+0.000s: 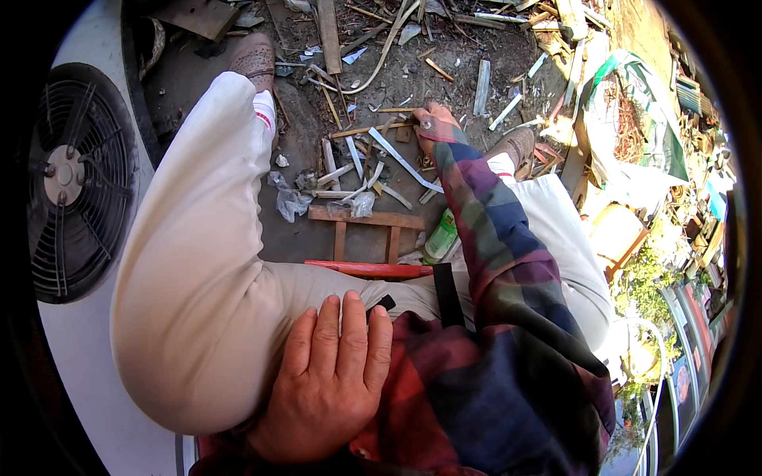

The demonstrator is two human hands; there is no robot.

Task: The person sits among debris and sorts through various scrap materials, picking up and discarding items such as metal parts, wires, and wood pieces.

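My right hand is stretched down to the littered ground between my feet, its fingers bent and closed at the end of a thin wooden stick. The fingertips are partly hidden by the hand itself. Close below lie a long white strip and several short scraps of wood. My left hand rests flat on my thigh near the lap, fingers stretched out, with nothing in it. A red bar lies across in front of my lap, just beyond that hand.
A wooden frame, a green plastic bottle and crumpled clear plastic lie between my legs. On the left stands a white unit with a black fan grille. A white-green sack and piled scrap fill the right.
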